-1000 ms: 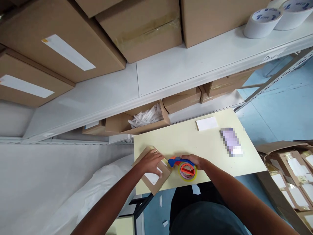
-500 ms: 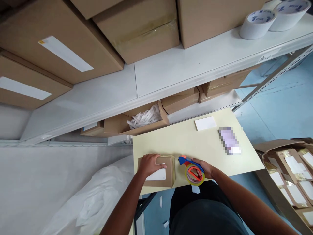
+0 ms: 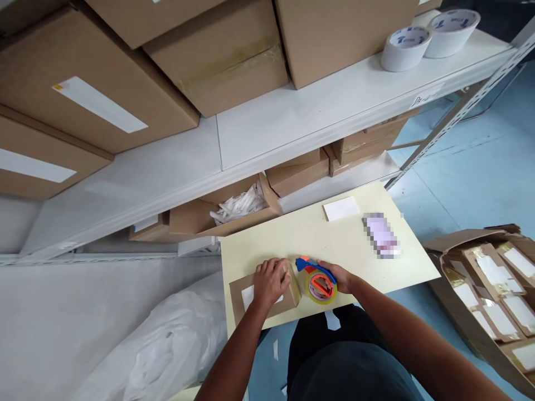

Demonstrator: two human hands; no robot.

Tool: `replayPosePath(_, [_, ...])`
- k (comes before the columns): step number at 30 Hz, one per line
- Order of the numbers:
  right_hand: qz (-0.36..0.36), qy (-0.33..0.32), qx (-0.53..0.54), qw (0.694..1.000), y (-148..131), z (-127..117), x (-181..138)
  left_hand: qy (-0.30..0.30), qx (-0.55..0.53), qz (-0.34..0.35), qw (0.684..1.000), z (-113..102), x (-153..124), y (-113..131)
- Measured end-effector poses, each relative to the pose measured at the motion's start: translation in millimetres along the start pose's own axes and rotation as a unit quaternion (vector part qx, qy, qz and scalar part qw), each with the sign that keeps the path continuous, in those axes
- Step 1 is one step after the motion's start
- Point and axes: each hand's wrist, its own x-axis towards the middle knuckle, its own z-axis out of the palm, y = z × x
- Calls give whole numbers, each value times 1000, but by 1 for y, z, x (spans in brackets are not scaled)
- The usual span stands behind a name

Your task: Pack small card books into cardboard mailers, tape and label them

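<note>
A small cardboard box with a white label lies on the pale yellow table, near its front left corner. My left hand rests over the right part of the box, its fingers bent across the top toward the far edge, partly covering the label. Just right of the box, my right hand grips a blue and orange tape dispenser loaded with a roll of yellowish tape. The dispenser's blue head points left, close to the box's right end.
On the table lie a white card and a pixelated purple item. Behind stands a shelf with large cartons, white tape rolls and an open box of white pieces. A big carton of labelled boxes is at right, a white plastic bag at left.
My left hand has slid right along the box, from its left part to its right end. The box is turned slightly. The dispenser stays in my right hand; the whole view has shifted.
</note>
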Motion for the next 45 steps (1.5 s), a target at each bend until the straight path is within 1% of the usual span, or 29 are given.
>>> replayPosePath(3, [8, 5, -2, 1000, 15, -5, -4, 15, 6, -50, 999, 1, 5, 1])
replayPosePath(5, [21, 11, -12, 1000, 31, -13, -12, 37, 12, -101, 994, 2, 8, 1])
replayPosePath(8, [23, 3, -13, 1000, 55, -23, -26, 75, 13, -174, 982, 6, 13, -1])
replayPosePath(10, [14, -8, -2, 1000, 65, -25, -32, 101, 0, -187, 977, 7, 15, -2])
replayPosePath(11, [9, -13, 0, 1000, 67, -25, -32, 115, -11, -175, 978, 7, 15, -2])
replayPosePath(13, [0, -15, -5, 1000, 70, -23, -29, 133, -26, -111, 985, 4, 13, -3])
replayPosePath(14, [-1, -13, -9, 1000, 70, -23, -27, 130, -28, -59, 989, 0, 10, -3])
replayPosePath(15, [1, -13, -10, 1000, 70, -23, -25, 112, -27, 2, 993, -4, 7, -3])
replayPosePath(16, [4, -13, -7, 1000, 70, -25, -24, 81, -25, 68, 994, -8, 4, -3])
replayPosePath(18, [11, -15, 6, 1000, 70, -29, -24, -1, -19, 188, 982, -16, 0, -2])
replayPosePath(19, [14, -14, 12, 1000, 69, -31, -25, -40, -18, 232, 972, -18, -1, -2])
replayPosePath(20, [15, -13, 17, 1000, 67, -33, -27, -71, -17, 257, 964, -19, 0, -1])
replayPosePath(21, [16, -13, 21, 1000, 64, -33, -28, -91, -15, 264, 960, -19, 3, -1])
replayPosePath(23, [11, -9, 26, 1000, 53, -30, -30, -97, -12, 238, 966, -17, 12, 0])
replayPosePath(26, [-21, 15, 28, 999, 26, -15, -24, -51, -8, 150, 987, -11, 34, 2])
replayPosePath(28, [-43, 25, 29, 998, 7, -5, -16, -21, -7, 88, 996, -9, 49, 3])
replayPosePath(30, [-51, 25, 32, 998, -4, 0, -9, -3, -5, 29, 1000, -7, 61, 2])
replayPosePath(31, [-48, 22, 34, 998, -6, 0, -7, 5, -4, -3, 1000, -7, 66, 1])
replayPosePath(33, [-34, 13, 33, 999, 2, -5, -7, 23, -1, -75, 997, -6, 73, -5])
replayPosePath(35, [-8, -8, 29, 1000, 19, -14, -12, 36, 1, -159, 987, -7, 79, -13])
replayPosePath(37, [5, -23, 30, 999, 40, -23, -20, 49, -4, -248, 968, -7, 83, -22])
replayPosePath(39, [2, -25, 36, 999, 58, -29, -27, 62, -16, -315, 947, -9, 86, -30])
replayPosePath(41, [-2, -19, 38, 999, 67, -32, -31, 74, -24, -349, 934, -11, 85, -33])
replayPosePath(42, [-1, -15, 36, 999, 69, -32, -32, 82, -25, -350, 933, -12, 83, -33])
replayPosePath(43, [1, -10, 33, 999, 70, -32, -33, 93, -28, -331, 939, -14, 79, -32])
replayPosePath(44, [3, -5, 31, 1000, 69, -32, -33, 105, -33, -288, 951, -16, 73, -30])
replayPosePath(45, [5, -1, 29, 1000, 68, -32, -34, 109, -42, -216, 969, -18, 65, -27])
